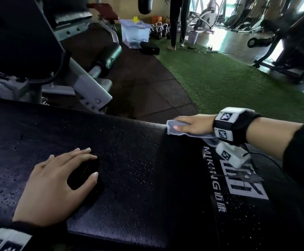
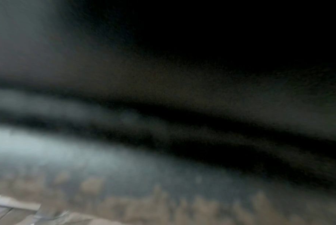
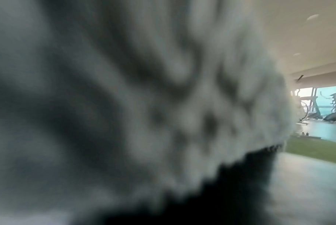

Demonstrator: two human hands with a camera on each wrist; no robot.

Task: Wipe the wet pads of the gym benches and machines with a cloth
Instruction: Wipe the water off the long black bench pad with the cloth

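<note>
The right hand (image 1: 193, 125) presses the grey cloth (image 1: 173, 129) flat-fingered at the pad (image 1: 129, 160) edge (left hand (image 1: 57, 185) open, bracing), so droplets may stay unwiped.

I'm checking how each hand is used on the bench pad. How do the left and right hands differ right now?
The right hand presses a grey cloth at the far edge of the black bench pad; the left hand holds nothing. The left hand lies nearer the person, fingers spread flat on the droplet-covered surface; the right hand's fingers lie together over the cloth. Both rest on the same pad.
</note>
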